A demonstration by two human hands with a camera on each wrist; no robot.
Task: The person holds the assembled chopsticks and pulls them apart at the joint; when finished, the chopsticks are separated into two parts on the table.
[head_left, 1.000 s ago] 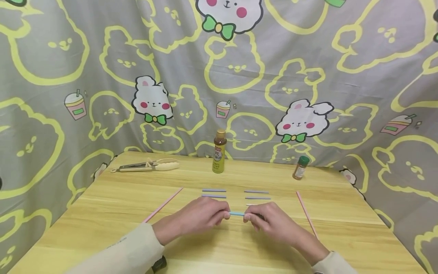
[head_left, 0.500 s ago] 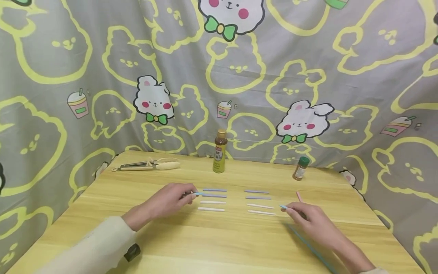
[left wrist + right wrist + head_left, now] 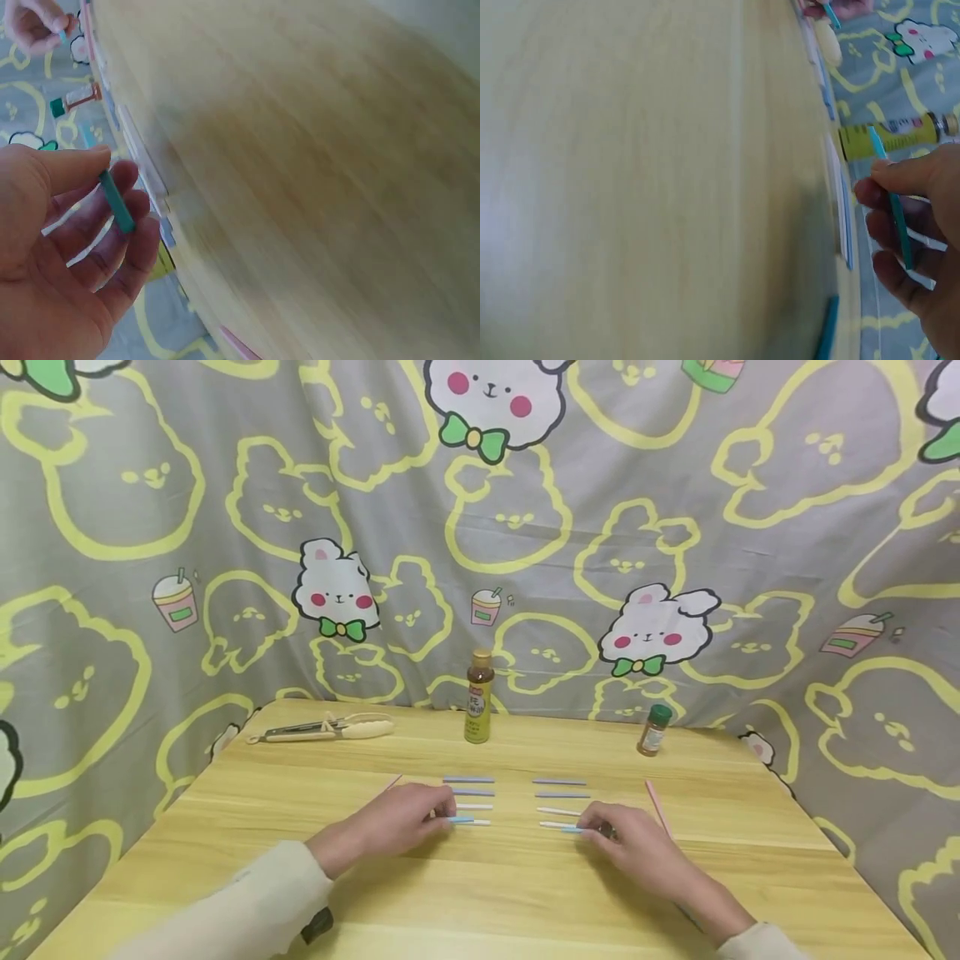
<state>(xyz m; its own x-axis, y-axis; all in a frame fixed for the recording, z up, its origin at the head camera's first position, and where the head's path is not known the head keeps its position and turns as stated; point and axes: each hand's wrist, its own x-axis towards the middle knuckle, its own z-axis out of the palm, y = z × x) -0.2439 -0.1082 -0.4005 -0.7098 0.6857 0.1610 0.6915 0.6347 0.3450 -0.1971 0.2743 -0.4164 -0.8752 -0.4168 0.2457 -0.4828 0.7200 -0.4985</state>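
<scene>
My left hand (image 3: 408,818) pinches a short, thin blue stick (image 3: 116,201) between thumb and fingers. In the head view it is just at the left white stick (image 3: 482,822) of the nearest row. My right hand (image 3: 630,843) pinches a similar blue stick (image 3: 898,225), its tip beside the nearest right white stick (image 3: 553,824). Two columns of short sticks lie on the table, with purple sticks (image 3: 468,779) at the back and white ones in front. Whether the held sticks touch the table cannot be told.
Pink sticks (image 3: 656,806) lie slanted outside both columns, the left one mostly hidden. A longer blue stick (image 3: 826,330) lies near my right forearm. Along the back are tongs (image 3: 326,728), an oil bottle (image 3: 476,702) and a green-capped jar (image 3: 653,731). A patterned curtain hangs behind.
Both hands first held one blue stick between them at the middle. They then moved apart, each with a blue piece, and have now come back inward to the nearest white sticks.
</scene>
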